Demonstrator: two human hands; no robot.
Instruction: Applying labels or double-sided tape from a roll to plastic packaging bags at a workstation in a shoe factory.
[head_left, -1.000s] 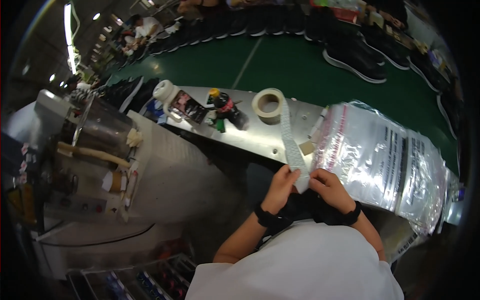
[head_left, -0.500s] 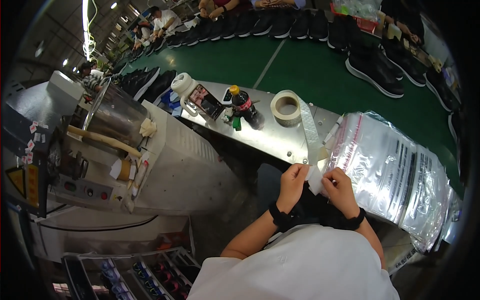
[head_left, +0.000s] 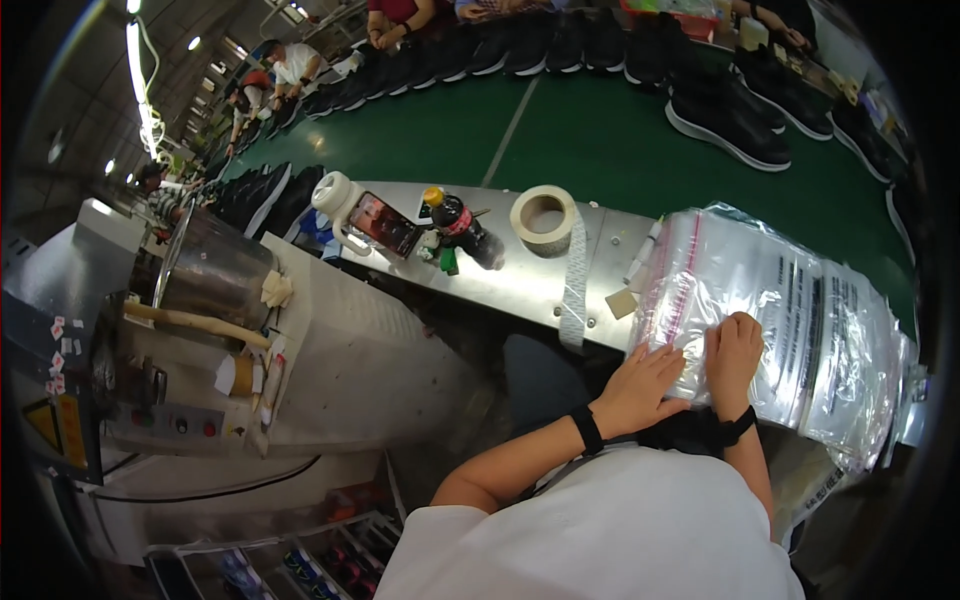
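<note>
A stack of clear plastic bags (head_left: 795,350) with a pink seal line lies at the right. My left hand (head_left: 645,385) rests on its near left part, fingers stretched out flat. Just right of it, my right hand (head_left: 735,355) touches the bags with its fingers curled in; whatever they hold is hidden. Beyond my left hand, a roll of label tape (head_left: 545,220) stands on the metal ledge, its pale strip (head_left: 573,290) hanging over the near edge. A small beige square (head_left: 621,304) lies beside the bags.
Black shoes (head_left: 728,130) line the green conveyor belt (head_left: 420,140). On the ledge are a white jug (head_left: 335,195), a phone (head_left: 385,222) and a dark drink bottle (head_left: 460,225). A machine (head_left: 340,350) with a wooden-handled tool (head_left: 195,321) stands left. Other people work at the far side.
Both hands have moved right, from the end of the tape strip onto the bags. The white piece between them is out of sight. The strip now hangs straight down, and the beige square shows.
</note>
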